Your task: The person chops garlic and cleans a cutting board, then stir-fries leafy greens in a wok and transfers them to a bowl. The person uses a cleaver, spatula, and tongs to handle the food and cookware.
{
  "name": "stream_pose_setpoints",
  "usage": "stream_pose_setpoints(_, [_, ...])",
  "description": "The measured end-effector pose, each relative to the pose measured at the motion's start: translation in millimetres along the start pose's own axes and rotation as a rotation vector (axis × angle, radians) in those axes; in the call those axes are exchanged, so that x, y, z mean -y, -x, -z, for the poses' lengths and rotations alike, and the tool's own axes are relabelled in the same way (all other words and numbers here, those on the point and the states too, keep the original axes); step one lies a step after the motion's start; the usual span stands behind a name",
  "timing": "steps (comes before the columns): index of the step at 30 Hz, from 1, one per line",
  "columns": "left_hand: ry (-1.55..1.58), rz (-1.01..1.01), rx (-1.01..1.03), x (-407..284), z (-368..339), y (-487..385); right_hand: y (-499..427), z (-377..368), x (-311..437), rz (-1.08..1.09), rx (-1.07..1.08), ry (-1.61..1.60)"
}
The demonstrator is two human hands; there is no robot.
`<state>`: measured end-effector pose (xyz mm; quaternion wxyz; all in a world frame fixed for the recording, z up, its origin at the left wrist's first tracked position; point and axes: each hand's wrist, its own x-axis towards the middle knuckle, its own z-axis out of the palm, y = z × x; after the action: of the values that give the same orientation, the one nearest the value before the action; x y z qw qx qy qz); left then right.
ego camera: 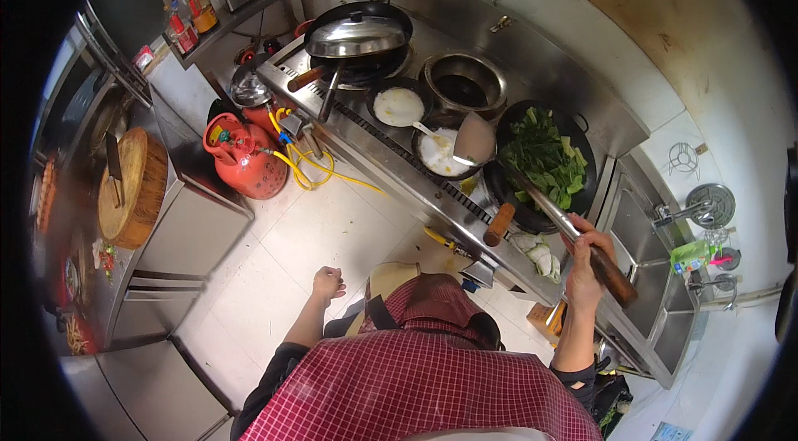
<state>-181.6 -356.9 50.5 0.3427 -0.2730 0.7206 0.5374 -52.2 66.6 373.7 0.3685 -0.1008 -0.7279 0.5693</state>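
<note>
My right hand [587, 263] grips the long handle of a wok spatula [552, 204], which has a wooden end. The spatula's broad metal blade hangs over a dark bowl of white granules [432, 157], beside a white spoon [427, 128] resting in it. Chopped leafy greens [548, 160] fill a black wok [583, 129] just right of the blade, and the spatula shaft crosses that wok's near left side. My left hand [328, 284] hangs above the tiled floor, fingers curled, with nothing visible in it.
Another bowl of white granules [399, 106], a steel pot [502, 82] and a lidded wok [356, 39] stand on the steel range. A folded cloth [539, 254] lies at its front edge. A red gas cylinder [249, 160] with yellow hose stands left. A cleaver [114, 163] rests on a round chopping block [137, 204].
</note>
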Motion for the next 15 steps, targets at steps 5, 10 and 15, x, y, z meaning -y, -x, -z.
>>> stream_pose_setpoints(5, [0.004, 0.004, 0.016, -0.6, 7.2, -7.9, 3.9, -13.7, -15.3, -0.09, -0.016, 0.017])
stream_pose_setpoints(10, [-0.042, 0.049, -0.032, 1.9, 23.4, -7.5, 5.2, -20.2, -32.1, -0.231, -0.148, -0.218])
stream_pose_setpoints(15, [-0.069, 0.063, -0.038, -0.6, 26.8, -8.0, 9.6, -12.8, -31.6, -0.283, -0.347, -0.316])
